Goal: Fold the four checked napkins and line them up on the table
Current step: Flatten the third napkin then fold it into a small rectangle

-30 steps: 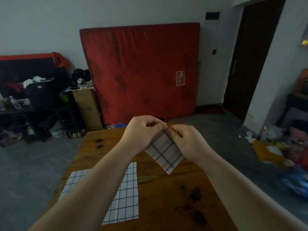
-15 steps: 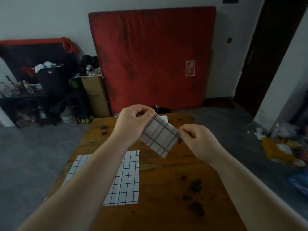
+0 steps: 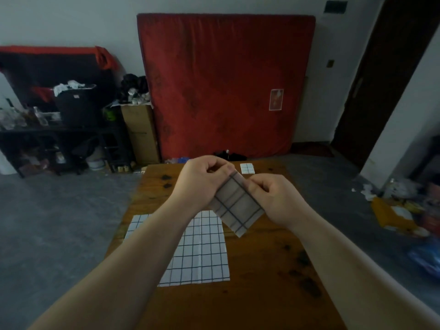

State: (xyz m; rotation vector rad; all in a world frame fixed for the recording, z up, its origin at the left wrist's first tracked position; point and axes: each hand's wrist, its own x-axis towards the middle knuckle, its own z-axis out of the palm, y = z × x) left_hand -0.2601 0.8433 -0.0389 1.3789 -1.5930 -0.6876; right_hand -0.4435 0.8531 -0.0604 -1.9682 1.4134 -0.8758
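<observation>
I hold a small folded checked napkin [image 3: 238, 206] in the air above the wooden table [image 3: 262, 282]. My left hand [image 3: 202, 184] pinches its upper left edge and my right hand [image 3: 276, 198] pinches its right side; it hangs tilted between them. An unfolded checked napkin [image 3: 200, 251] lies flat on the table's left half, partly hidden by my left forearm. A small folded checked napkin [image 3: 247, 168] lies near the table's far edge.
A red mattress [image 3: 226, 84] leans against the wall beyond the table. A cardboard box [image 3: 140, 134] and a dark cluttered shelf [image 3: 52, 139] stand at the left. Litter lies on the floor at the right [image 3: 400, 210]. Dark stains mark the table's right part.
My hands spread the folded napkin apart half a second ago and have now come close together again, with the napkin turned more upright. The camera has tilted, showing the far folded napkin.
</observation>
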